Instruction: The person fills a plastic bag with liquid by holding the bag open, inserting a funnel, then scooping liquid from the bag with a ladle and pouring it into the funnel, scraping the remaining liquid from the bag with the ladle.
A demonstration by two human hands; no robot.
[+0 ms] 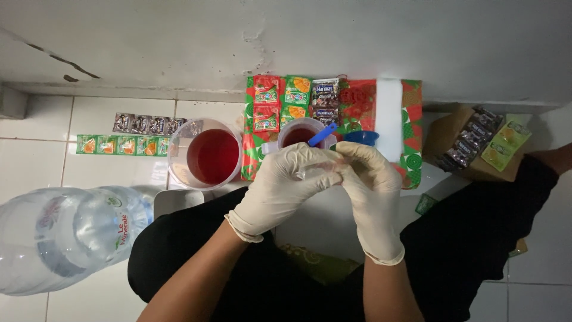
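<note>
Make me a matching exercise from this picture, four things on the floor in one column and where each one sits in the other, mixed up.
Things:
1. large clear jug of red liquid
2. big water bottle
3. cardboard box of sachets
4. blue funnel

Places:
A. far right, by the wall
B. just beyond the gloved right hand
C. lying at lower left
D. left of the gloved left hand, on the white tiles

Pairs: 1-D, 2-C, 3-A, 4-B
</note>
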